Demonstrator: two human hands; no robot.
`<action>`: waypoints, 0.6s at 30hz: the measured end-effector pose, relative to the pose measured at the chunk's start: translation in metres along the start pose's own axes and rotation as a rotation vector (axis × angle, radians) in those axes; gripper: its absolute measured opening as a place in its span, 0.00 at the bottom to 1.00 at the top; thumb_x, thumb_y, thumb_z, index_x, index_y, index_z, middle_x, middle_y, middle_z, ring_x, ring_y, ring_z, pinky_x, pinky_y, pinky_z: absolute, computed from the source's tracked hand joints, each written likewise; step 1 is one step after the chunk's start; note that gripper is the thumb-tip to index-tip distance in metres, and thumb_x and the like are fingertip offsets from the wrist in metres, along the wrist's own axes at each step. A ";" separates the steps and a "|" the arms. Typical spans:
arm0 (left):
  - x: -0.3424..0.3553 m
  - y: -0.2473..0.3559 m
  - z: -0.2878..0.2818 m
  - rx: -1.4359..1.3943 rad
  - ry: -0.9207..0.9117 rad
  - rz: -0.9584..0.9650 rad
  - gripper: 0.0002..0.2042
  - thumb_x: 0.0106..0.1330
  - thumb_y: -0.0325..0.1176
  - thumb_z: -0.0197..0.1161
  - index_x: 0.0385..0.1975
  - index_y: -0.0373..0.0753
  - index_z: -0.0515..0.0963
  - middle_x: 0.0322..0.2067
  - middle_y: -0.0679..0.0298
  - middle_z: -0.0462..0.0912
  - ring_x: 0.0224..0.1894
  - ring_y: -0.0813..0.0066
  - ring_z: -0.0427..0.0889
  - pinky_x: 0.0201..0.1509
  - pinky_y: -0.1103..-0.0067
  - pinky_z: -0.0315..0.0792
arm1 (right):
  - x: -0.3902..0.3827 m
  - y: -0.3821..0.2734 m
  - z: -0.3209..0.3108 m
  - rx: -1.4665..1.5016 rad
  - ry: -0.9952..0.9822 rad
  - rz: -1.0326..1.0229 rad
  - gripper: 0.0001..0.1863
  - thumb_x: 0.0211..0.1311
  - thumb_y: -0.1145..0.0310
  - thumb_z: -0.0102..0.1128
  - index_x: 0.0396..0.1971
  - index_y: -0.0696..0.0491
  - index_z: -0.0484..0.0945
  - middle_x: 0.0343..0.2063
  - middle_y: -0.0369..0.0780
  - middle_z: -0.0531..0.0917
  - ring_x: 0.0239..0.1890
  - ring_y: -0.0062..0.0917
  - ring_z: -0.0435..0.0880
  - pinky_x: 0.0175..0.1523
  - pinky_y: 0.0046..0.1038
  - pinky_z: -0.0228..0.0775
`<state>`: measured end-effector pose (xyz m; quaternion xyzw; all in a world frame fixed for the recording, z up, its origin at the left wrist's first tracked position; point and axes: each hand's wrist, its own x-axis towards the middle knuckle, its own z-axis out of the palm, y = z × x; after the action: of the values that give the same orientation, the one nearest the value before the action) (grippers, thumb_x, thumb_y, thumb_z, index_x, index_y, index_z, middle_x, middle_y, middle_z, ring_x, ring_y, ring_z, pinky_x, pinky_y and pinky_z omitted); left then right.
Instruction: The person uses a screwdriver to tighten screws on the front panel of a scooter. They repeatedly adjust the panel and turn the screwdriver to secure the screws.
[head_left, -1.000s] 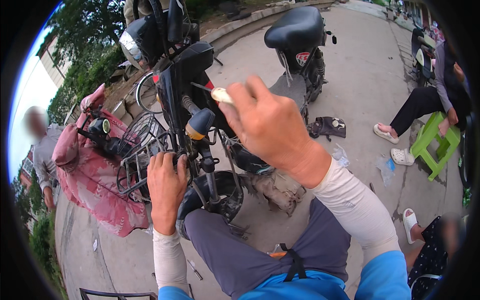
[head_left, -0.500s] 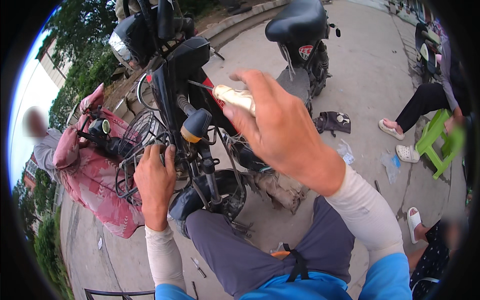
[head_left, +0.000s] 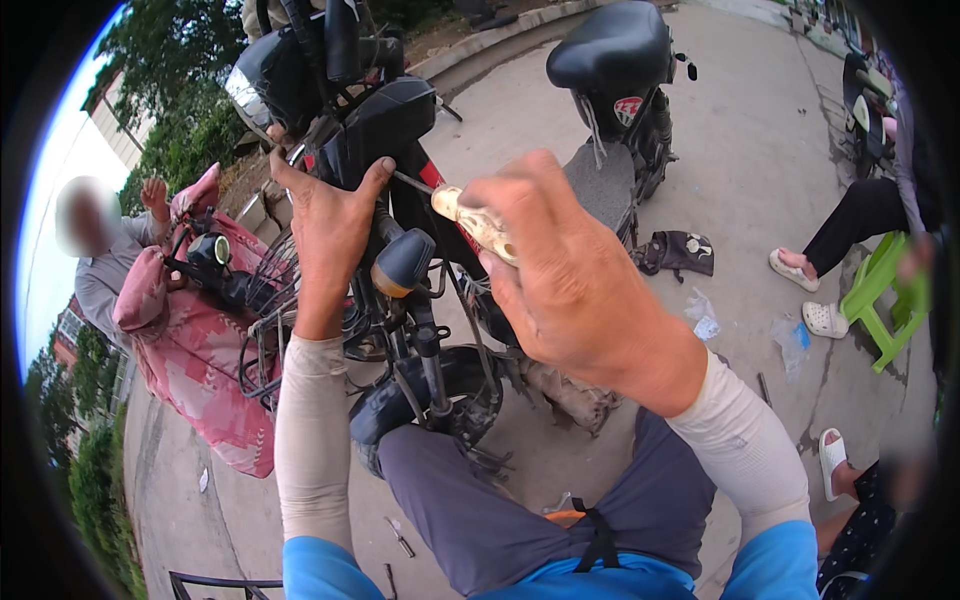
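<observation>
My right hand [head_left: 575,280] grips a screwdriver with a pale, worn handle [head_left: 470,218]; its thin metal shaft points left toward the black front panel of an electric scooter [head_left: 390,115]. My left hand [head_left: 325,225] is raised against that front panel, fingers spread, thumb next to the screwdriver's tip. Just below both hands sits an orange turn-signal lamp [head_left: 400,265] on the scooter's front column. The front wheel and fender [head_left: 425,395] stand between my knees. Both forearms wear light sleeves.
A second vehicle draped in a pink patterned cover [head_left: 190,350] stands at left, with a person behind it. The scooter's black seat [head_left: 610,45] is at the top. A dark cloth [head_left: 675,250] and litter lie on the pavement. A seated person and a green stool [head_left: 880,295] are at right.
My left hand rose from the lower frame near the wheel up to the front panel. My right hand brought the screwdriver closer to the panel, its tip now beside my left thumb.
</observation>
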<state>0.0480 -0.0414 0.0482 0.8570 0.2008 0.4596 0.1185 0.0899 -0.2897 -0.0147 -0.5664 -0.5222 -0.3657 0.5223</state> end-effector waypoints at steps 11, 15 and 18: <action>0.001 -0.029 0.019 -0.061 0.111 0.081 0.54 0.69 0.62 0.72 0.80 0.24 0.56 0.69 0.32 0.75 0.73 0.38 0.76 0.78 0.60 0.67 | -0.001 -0.004 0.007 -0.068 -0.014 -0.081 0.21 0.65 0.72 0.70 0.56 0.58 0.75 0.45 0.49 0.76 0.38 0.45 0.86 0.39 0.39 0.82; -0.004 -0.021 0.019 -0.090 0.058 0.057 0.49 0.74 0.58 0.68 0.80 0.26 0.56 0.70 0.31 0.74 0.73 0.37 0.75 0.77 0.59 0.66 | -0.003 -0.007 0.003 -0.314 -0.131 0.014 0.23 0.66 0.72 0.69 0.58 0.57 0.73 0.47 0.49 0.76 0.40 0.45 0.87 0.39 0.40 0.83; -0.003 -0.030 0.022 -0.073 0.132 0.124 0.47 0.75 0.54 0.69 0.80 0.25 0.56 0.68 0.31 0.76 0.71 0.37 0.77 0.76 0.59 0.67 | 0.007 -0.026 -0.006 -0.227 -0.114 0.119 0.20 0.67 0.74 0.71 0.57 0.58 0.77 0.46 0.49 0.78 0.38 0.46 0.86 0.39 0.41 0.81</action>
<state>0.0578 -0.0164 0.0221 0.8308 0.1380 0.5283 0.1075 0.0667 -0.2960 -0.0014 -0.6716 -0.4718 -0.3581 0.4451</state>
